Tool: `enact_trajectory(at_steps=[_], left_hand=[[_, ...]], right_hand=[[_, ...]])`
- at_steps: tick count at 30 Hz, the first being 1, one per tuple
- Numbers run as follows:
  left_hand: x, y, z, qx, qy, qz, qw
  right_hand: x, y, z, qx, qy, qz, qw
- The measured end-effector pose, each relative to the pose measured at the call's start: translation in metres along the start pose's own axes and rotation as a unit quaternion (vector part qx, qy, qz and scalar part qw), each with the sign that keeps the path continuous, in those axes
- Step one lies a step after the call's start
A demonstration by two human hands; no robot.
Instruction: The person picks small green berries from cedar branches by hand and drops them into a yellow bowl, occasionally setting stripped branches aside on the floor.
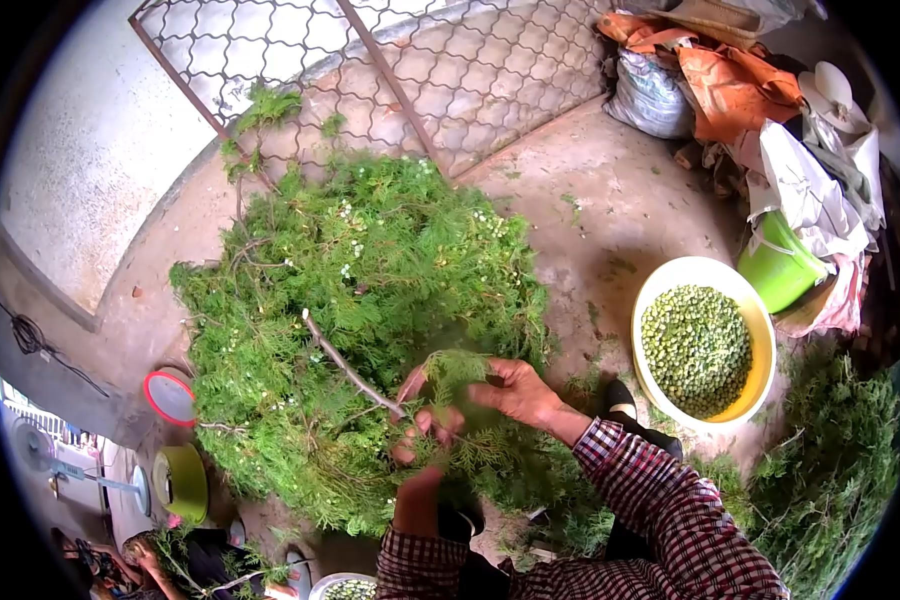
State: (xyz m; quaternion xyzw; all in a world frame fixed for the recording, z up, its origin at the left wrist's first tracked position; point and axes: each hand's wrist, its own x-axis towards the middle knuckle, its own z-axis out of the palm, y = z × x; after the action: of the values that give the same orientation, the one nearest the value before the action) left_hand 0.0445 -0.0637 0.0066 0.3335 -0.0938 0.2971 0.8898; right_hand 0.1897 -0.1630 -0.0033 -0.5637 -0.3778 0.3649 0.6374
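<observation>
Grasping a conifer branch (348,370) over a heap of greenery (370,260).
Clamped around the stem with the left hand (426,432); close beside, at the feathery foliage (456,370) with the right hand (522,394), too blurred to tell if closed.

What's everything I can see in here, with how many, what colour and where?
Leafy heap: one, green, centre
Bare branch: one, grey-brown, on the heap
Sprig: one, green, at the hands
Large basin: one, pale yellow, right
Small round fruits: many, green, in large basin
More greenery: uncounted, green, lower right
Bucket: one, lime green, right
Sacks: several, orange and white, upper right
Lattice panels: two, brown, top
Wall: one, white, upper left
Cable: coiled, dark, left
Round item: one, red-rimmed, left
Tub: one, olive green, lower left
Fan: one, bluish, far left
Another person: at least one, dark clothing, bottom left
Sleeves: two, checked red-white-dark, bottom
Left hand, right hand: bare, lower centre
</observation>
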Motion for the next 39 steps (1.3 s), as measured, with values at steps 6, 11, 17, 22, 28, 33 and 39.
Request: enact_trajectory(at_steps=[6,11,17,22,28,33,39], left_hand=[[-0.015,0.022,-0.061,-0.25,0.093,-0.114,0.957],[-0.006,0.038,0.02,0.253,0.257,0.074,0.93],[-0.014,0.065,-0.022,0.256,0.272,0.214,0.903],[-0.015,0.086,-0.018,0.146,0.435,0.14,0.877],[-0.011,0.082,-0.016,0.12,0.422,0.113,0.892],[0.001,0.059,-0.013,0.171,0.446,0.084,0.874],[0.009,0.035,-0.001,0.184,0.413,0.029,0.891]], right_hand=[[-0.007,-0.005,0.006,-0.063,-0.047,0.044,0.996],[-0.021,-0.017,0.013,-0.159,-0.061,-0.079,0.982],[-0.028,-0.01,-0.013,-0.323,0.009,-0.115,0.939],[-0.036,-0.033,-0.105,-0.409,0.208,-0.117,0.881],[-0.061,-0.03,-0.188,-0.649,0.374,0.023,0.663],[-0.042,-0.038,-0.118,-0.203,0.131,0.101,0.965],[-0.024,-0.048,-0.024,-0.152,-0.114,-0.001,0.982]])
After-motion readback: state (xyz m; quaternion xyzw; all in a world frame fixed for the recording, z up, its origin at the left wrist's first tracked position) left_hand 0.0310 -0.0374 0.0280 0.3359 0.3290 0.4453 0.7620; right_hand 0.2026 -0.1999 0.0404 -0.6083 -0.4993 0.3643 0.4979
